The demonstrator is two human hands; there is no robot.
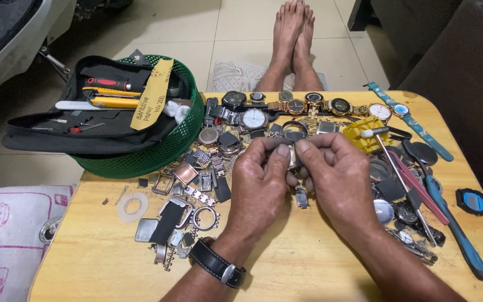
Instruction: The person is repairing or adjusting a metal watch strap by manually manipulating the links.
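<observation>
My left hand [259,182] and my right hand [336,176] meet over the middle of a small wooden table [286,263]. Between both thumbs and forefingers they pinch a small metal watch case [293,157]; a short metal strap piece [301,196] dangles below it. A black wristwatch [217,263] is strapped on my left wrist. Loose watch cases, rings and band links [188,193] lie just left of my left hand. Beyond the hands, a row of whole watches [294,105] lies along the far edge.
A green basket [157,154] holding a black tool pouch, a yellow knife and an abrasive paper strip sits at the far left corner. A small hammer [389,154], blue-handled tools [454,232] and watch backs lie to the right. My bare feet [293,39] rest on the tiled floor.
</observation>
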